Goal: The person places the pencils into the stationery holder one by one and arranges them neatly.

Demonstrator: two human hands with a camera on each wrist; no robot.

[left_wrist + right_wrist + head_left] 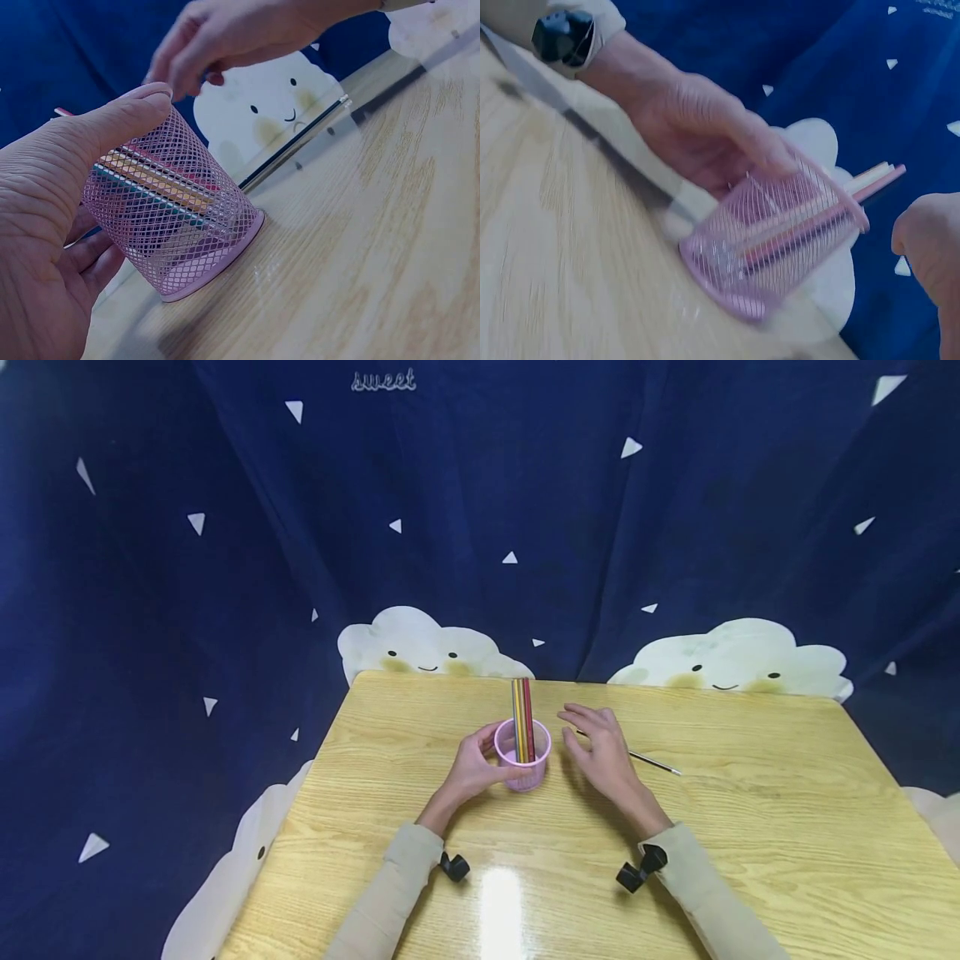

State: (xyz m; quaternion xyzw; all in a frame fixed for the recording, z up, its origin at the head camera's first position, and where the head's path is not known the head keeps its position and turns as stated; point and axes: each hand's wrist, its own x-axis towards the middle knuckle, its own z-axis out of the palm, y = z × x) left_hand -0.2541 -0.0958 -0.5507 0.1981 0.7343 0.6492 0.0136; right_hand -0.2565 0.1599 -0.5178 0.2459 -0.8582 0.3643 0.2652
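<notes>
My left hand (474, 768) grips a pink mesh pen cup (527, 781), thumb along the near side and fingers round the far side. The cup stands upright on the table. Several coloured pencils (522, 714), yellow, red and bluish among them, rise out of it. Just right of the cup, my right hand (602, 750) hovers with relaxed, slightly bent fingers and holds nothing. Behind and below that hand lies a thin dark pencil (655, 762) with a pale end, partly hidden by it. Through the mesh in the left wrist view, the pencils (161, 184) lean together inside.
The light wooden table (757, 827) spreads to both sides and in front, with a bright glare spot near its front. Beyond its back edge hangs a dark blue curtain (480, 485) with white triangles and smiling clouds. Small black cameras (454, 867) sit on both wrists.
</notes>
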